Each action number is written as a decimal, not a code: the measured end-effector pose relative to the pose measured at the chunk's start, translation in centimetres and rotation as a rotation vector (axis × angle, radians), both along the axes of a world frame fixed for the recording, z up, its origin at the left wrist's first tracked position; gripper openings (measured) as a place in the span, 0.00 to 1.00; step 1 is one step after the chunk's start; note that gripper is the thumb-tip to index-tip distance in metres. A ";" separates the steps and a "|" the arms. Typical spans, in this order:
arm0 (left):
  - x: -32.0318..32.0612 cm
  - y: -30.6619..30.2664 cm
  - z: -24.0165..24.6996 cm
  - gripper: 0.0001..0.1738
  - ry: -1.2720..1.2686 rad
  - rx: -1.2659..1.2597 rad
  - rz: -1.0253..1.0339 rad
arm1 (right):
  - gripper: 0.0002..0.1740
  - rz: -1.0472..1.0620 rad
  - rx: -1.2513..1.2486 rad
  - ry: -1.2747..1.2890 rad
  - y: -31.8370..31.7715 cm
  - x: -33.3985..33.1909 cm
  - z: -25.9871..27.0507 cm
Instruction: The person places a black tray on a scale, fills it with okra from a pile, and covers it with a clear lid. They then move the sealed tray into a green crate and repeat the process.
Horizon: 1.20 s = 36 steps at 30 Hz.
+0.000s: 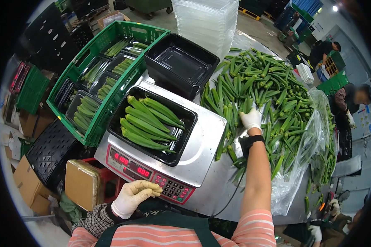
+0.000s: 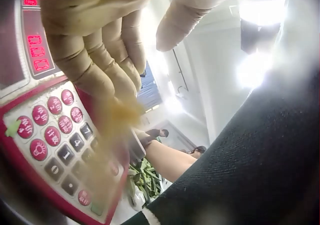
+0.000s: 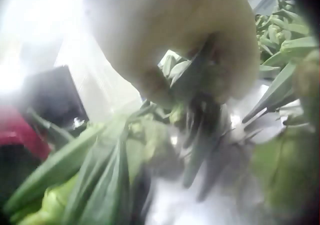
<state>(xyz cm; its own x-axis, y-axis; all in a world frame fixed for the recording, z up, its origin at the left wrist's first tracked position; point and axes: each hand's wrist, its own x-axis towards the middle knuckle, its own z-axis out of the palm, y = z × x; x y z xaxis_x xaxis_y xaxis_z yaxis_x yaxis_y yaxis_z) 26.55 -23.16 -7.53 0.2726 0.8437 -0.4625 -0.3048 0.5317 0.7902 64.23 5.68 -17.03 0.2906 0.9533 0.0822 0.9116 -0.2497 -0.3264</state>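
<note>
My right hand [image 1: 251,119], in a white glove, reaches into the large okra pile [image 1: 268,82]. In the right wrist view its thumb and fingers pinch an okra pod [image 3: 192,75], blurred and partly hidden by the glove. My left hand [image 1: 134,198], gloved and loosely curled, holds nothing and hovers by the keypad [image 1: 173,187] of the scale. On the scale's metal platform [image 1: 208,142] sits a black plastic tray [image 1: 187,142]. Several okra pods [image 1: 148,123] lie side by side in it, stem ends toward the upper left. Red digits glow on the scale's display [image 1: 132,163].
Behind the scale stand stacked empty black trays [image 1: 181,61] and a tall stack of clear lids [image 1: 206,24]. A green crate [image 1: 111,82] at the left holds packed okra trays. Clear plastic sheeting [image 1: 301,164] covers the pile's right edge. Other people [image 1: 350,99] work at the right.
</note>
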 end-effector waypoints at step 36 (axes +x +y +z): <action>-14.3 10.0 5.9 0.14 0.078 0.482 -0.037 | 0.16 0.397 0.212 1.083 -15.5 -21.4 20.5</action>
<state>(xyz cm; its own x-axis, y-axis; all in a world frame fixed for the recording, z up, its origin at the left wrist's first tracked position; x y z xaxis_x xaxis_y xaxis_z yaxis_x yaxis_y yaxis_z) 12.27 -13.13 -1.65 0.2865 0.9572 -0.0417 -0.2224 0.1088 0.9689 42.87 -9.78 3.51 -0.0082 0.9898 0.1424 0.1340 0.1422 -0.9807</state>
